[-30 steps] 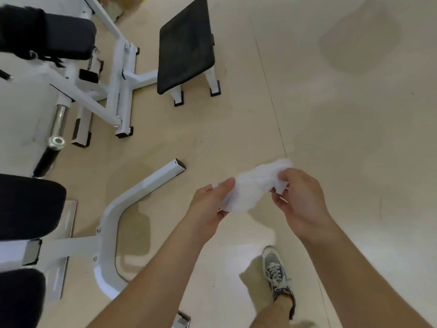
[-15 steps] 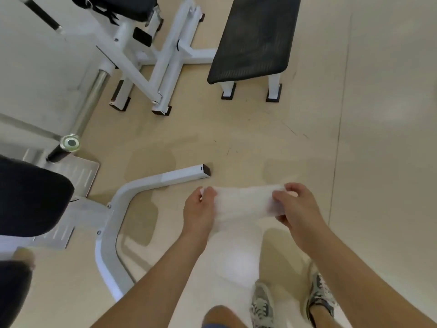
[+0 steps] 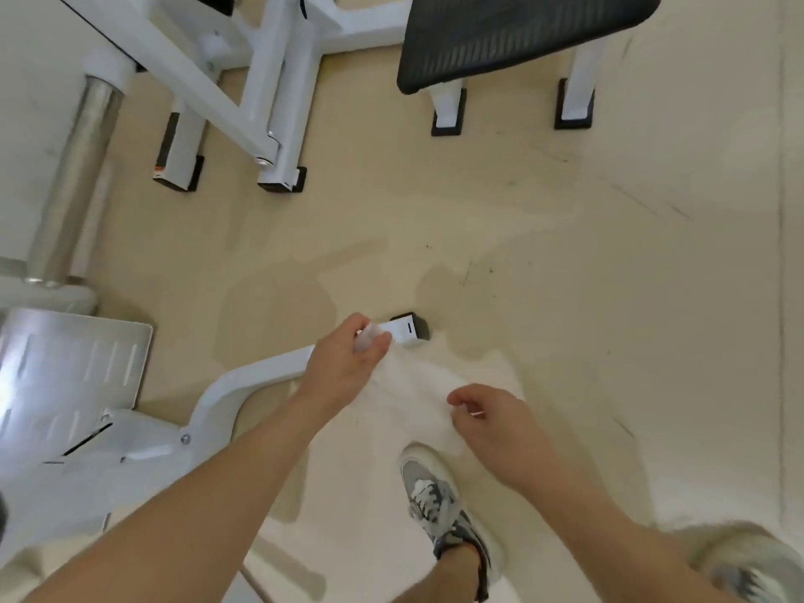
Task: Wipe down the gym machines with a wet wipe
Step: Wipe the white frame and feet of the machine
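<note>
A white wet wipe [image 3: 411,391] is stretched between both hands above the floor. My left hand [image 3: 348,363] pinches its upper corner, just over the end of a curved white machine leg [image 3: 243,385] with a black end cap [image 3: 411,326]. My right hand [image 3: 491,424] pinches the wipe's lower right corner. The wipe hangs spread out, slanting from upper left to lower right. A second white-framed machine [image 3: 278,93] with a black footplate [image 3: 513,32] stands farther ahead.
A chrome bar [image 3: 69,185] and a metal foot platform [image 3: 65,367] are at the left. My grey shoes [image 3: 443,511] stand on the beige floor [image 3: 609,298] below the hands. Black-capped machine feet [image 3: 448,117] rest ahead.
I have stepped closer to the machines. The wipe went from bunched to spread out, and my left hand carried its corner forward over the end of the curved white leg.
</note>
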A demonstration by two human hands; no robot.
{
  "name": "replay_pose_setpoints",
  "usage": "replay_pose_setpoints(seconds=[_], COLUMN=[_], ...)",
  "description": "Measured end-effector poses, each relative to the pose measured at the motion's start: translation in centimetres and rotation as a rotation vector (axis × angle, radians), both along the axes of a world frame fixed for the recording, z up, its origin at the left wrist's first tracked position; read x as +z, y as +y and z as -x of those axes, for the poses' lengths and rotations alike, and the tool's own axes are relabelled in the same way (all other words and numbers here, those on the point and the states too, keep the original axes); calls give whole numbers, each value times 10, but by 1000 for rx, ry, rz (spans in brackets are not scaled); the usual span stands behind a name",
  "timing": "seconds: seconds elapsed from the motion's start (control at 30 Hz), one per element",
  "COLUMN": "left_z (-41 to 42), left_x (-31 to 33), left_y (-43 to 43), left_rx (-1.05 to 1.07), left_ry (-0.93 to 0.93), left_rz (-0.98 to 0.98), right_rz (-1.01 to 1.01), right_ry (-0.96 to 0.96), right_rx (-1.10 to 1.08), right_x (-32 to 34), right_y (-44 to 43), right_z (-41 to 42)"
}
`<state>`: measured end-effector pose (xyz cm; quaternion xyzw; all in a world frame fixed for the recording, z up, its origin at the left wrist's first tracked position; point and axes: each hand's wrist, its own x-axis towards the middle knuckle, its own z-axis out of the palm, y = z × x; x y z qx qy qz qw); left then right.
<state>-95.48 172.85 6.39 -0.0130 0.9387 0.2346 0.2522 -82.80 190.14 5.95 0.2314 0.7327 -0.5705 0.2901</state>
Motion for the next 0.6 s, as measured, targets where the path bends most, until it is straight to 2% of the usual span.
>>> replay_pose_setpoints(seconds=[0.1, 0.17, 0.3, 0.37, 0.4, 0.47, 0.53, 0.6], left_z=[45, 68, 106, 114, 114, 99, 73, 55], left_x=[-73, -122, -208, -230, -239, -250, -268, -295], left_y=[-27, -43, -66, -73, -77, -82, -80, -73], left_rx=[-5, -40, -103, -141, -180, -317, -529, -664], left_ry=[-138, -157, -45, 100, 208, 383, 402, 428], left_rz=[-6, -3, -8, -30, -41, -51, 72, 247], right_rz=[69, 99, 76, -13, -37, -5, -13, -95], right_ry=[-18, 2, 91, 194, 243, 300, 332, 391], right_rx=[-28, -2, 222, 282, 208, -71, -333, -360], right_x=[-74, -125, -205, -232, -241, -258, -271, -280], right_y=[-44, -64, -88, -94, -94, -90, -80, -73], right_z=[22, 36, 64, 75, 81, 94, 112, 127])
